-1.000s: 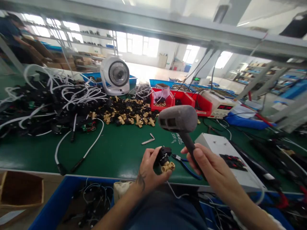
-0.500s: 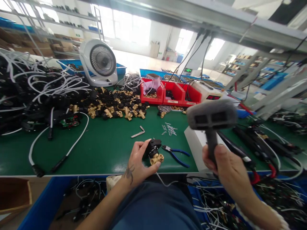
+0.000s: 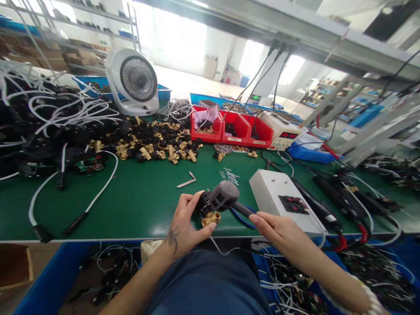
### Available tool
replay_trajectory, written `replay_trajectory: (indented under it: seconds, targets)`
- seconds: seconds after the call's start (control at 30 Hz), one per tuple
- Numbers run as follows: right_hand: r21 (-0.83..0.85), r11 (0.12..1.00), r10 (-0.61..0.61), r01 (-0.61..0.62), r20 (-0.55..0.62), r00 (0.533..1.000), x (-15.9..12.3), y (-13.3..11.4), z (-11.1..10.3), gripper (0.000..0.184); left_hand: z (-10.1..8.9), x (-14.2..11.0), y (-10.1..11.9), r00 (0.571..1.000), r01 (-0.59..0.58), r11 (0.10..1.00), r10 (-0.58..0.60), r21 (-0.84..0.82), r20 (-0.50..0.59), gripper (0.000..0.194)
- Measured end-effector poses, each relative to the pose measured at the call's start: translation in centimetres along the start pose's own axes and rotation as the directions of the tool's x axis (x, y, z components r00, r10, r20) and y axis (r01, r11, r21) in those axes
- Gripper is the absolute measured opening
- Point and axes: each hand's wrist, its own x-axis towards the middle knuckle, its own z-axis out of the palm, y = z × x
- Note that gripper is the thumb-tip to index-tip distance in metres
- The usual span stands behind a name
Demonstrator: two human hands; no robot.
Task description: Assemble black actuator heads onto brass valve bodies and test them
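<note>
Near the front edge of the green bench (image 3: 141, 197), my left hand (image 3: 187, 223) is closed around a black fitting with a brass valve body (image 3: 211, 219). My right hand (image 3: 275, 229) grips the handle of a dark grey mallet (image 3: 225, 195). The mallet head is at the black part of the fitting and hides some of it; whether they touch I cannot tell. Blue-handled pliers (image 3: 243, 217) lie just behind, partly covered by the mallet. Beyond them are small metal clips (image 3: 230, 176) and an L-shaped metal key (image 3: 186, 180).
A pile of brass and black fittings (image 3: 160, 140) spreads across the back, before a white fan (image 3: 134, 83) and red bins (image 3: 232, 129). Right of my hands stands a grey switch box (image 3: 278, 197). White cables (image 3: 106, 188) lie at left.
The mallet has swung down and left, from raised above the grey box to the fitting. My left hand keeps its hold on the fitting. The view has shifted slightly.
</note>
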Motion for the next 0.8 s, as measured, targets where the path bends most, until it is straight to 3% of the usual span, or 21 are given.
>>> replay_trajectory:
  seconds: [0.07, 0.2, 0.27, 0.33, 0.4, 0.47, 0.53, 0.6, 0.63, 0.73, 0.8]
  targets:
    - [0.041, 0.999, 0.002, 0.000, -0.040, 0.999, 0.1, 0.0, -0.5, 0.081, 0.1, 0.0, 0.0, 1.000, -0.020, 1.000, 0.020, 0.009, -0.009, 0.069]
    - [0.330, 0.943, 0.078, 0.048, -0.359, 0.930, -0.3, 0.0, -0.8, 0.075, 0.0, 0.0, 0.1, 0.999, -0.052, 0.998, 0.052, 0.043, -0.005, 0.071]
    - [0.288, 0.957, 0.047, 0.038, -0.284, 0.958, -0.2, 0.2, -0.2, 0.076, -0.1, 0.0, 0.2, 0.998, -0.056, 0.997, 0.056, 0.050, -0.001, 0.070]
    - [0.128, 0.992, 0.001, 0.007, -0.064, 0.998, -0.1, 0.6, 0.2, 0.079, -0.1, 0.0, 0.2, 0.999, -0.053, 0.997, 0.054, 0.050, -0.002, 0.068]
    - [0.032, 0.999, -0.007, 0.006, 0.039, 0.999, -0.1, 0.8, 0.1, 0.079, -0.1, 0.0, 0.1, 0.999, -0.054, 0.997, 0.054, 0.053, -0.004, 0.068]
    - [0.138, 0.990, -0.004, 0.016, -0.086, 0.996, -0.3, 0.7, -0.4, 0.077, 0.1, 0.1, -0.2, 0.997, -0.071, 0.996, 0.073, 0.053, -0.023, 0.067]
    - [0.311, 0.948, 0.027, 0.072, -0.304, 0.952, -0.5, 0.7, -0.6, 0.072, 0.2, 0.1, -0.4, 0.994, -0.098, 0.994, 0.100, 0.057, -0.044, 0.068]
    - [0.353, 0.930, 0.033, 0.107, -0.368, 0.929, -0.5, 0.7, -0.2, 0.071, 0.2, 0.1, -0.4, 0.992, -0.115, 0.991, 0.118, 0.065, -0.044, 0.068]
    - [0.324, 0.942, 0.016, 0.093, -0.319, 0.948, -0.4, 0.8, 0.1, 0.073, 0.1, 0.1, -0.4, 0.992, -0.118, 0.991, 0.120, 0.070, -0.033, 0.068]
    - [0.141, 0.990, -0.013, 0.014, -0.008, 1.000, 0.0, 1.0, 0.5, 0.077, -0.2, 0.1, -0.3, 0.994, -0.107, 0.991, 0.107, 0.076, -0.005, 0.067]
    - [0.120, 0.993, -0.015, 0.015, 0.002, 1.000, 0.0, 0.8, 0.1, 0.075, -0.2, 0.2, -0.3, 0.994, -0.112, 0.991, 0.113, 0.076, -0.008, 0.067]
